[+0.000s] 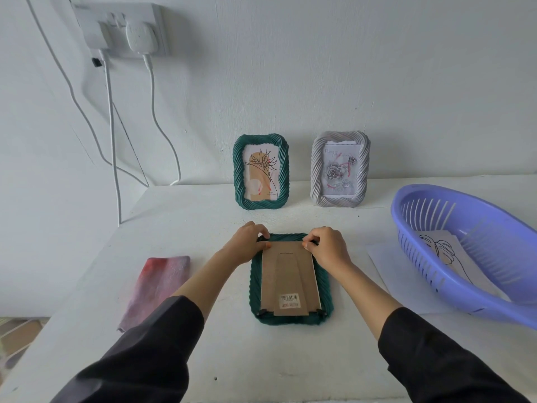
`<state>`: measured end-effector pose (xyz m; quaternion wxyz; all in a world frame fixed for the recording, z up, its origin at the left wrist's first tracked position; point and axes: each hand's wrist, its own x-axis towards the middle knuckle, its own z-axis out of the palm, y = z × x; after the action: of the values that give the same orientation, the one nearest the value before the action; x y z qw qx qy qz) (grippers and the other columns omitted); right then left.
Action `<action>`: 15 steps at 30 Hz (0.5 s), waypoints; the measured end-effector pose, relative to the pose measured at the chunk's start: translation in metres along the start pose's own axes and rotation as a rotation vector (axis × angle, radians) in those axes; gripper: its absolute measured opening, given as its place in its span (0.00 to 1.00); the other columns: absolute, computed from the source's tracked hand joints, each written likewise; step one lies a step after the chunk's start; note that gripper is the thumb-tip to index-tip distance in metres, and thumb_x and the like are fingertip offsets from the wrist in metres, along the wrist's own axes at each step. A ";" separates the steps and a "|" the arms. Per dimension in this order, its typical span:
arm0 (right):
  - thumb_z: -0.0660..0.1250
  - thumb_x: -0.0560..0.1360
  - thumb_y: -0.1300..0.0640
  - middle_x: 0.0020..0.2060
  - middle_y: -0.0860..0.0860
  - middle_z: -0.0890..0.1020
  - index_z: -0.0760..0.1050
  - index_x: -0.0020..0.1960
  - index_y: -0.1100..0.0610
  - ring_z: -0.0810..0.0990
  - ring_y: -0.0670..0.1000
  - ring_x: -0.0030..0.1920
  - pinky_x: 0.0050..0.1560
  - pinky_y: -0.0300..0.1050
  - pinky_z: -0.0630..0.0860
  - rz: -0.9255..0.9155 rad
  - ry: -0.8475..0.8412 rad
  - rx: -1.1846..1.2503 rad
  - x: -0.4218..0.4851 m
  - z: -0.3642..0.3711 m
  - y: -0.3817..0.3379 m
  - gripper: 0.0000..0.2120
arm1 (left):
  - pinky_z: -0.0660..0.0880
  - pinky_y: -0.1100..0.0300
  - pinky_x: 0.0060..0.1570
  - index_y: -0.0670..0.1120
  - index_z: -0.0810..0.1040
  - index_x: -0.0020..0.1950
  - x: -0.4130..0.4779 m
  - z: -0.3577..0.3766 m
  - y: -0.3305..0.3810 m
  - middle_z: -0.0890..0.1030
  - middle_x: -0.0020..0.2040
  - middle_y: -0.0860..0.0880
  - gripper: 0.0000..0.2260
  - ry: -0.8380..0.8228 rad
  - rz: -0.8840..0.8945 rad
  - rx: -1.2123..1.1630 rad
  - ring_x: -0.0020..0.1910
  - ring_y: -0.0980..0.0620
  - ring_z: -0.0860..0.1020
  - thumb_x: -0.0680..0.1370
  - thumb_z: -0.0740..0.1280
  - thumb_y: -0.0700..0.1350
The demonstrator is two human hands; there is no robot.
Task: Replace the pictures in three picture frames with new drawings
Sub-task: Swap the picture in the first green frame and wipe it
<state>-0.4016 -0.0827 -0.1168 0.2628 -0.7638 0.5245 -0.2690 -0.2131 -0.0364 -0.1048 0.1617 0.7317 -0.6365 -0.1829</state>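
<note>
Left hand and right hand each pinch a far corner of the face-down green frame; its brown cardboard back carries a barcode sticker.

cloth, flat frame, basket lie left to right; behind stand left upright frame and right upright frame.

White painted wall straight ahead, softly and evenly lit. Up at the top left, a double wall socket with a white charger plugged in. White cables trail down the wall, one reaching the back edge of the white worktop, which butts against the wall.
</note>
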 end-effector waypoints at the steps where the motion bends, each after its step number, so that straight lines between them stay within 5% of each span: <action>1: 0.68 0.73 0.63 0.46 0.56 0.84 0.82 0.46 0.62 0.80 0.54 0.48 0.47 0.43 0.74 -0.001 0.000 -0.001 0.000 0.000 0.000 0.05 | 0.65 0.63 0.52 0.43 0.75 0.59 0.000 0.001 0.000 0.72 0.55 0.44 0.12 0.008 -0.002 -0.021 0.53 0.49 0.72 0.78 0.64 0.45; 5: 0.67 0.73 0.63 0.46 0.55 0.84 0.82 0.46 0.62 0.80 0.53 0.47 0.46 0.42 0.73 0.004 0.002 0.005 0.000 0.000 0.000 0.05 | 0.69 0.61 0.51 0.43 0.77 0.56 -0.005 0.007 -0.004 0.71 0.49 0.47 0.09 0.086 -0.005 -0.124 0.48 0.50 0.71 0.77 0.66 0.44; 15: 0.67 0.73 0.62 0.45 0.55 0.84 0.81 0.45 0.61 0.80 0.53 0.46 0.46 0.43 0.73 0.011 -0.002 0.012 0.000 0.001 0.001 0.05 | 0.67 0.62 0.48 0.46 0.80 0.58 -0.016 0.014 -0.014 0.78 0.54 0.46 0.12 0.148 -0.039 -0.326 0.48 0.52 0.72 0.74 0.69 0.44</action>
<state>-0.4016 -0.0832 -0.1184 0.2697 -0.7595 0.5269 -0.2699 -0.2095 -0.0183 -0.1226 0.3211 0.7193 -0.5706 -0.2324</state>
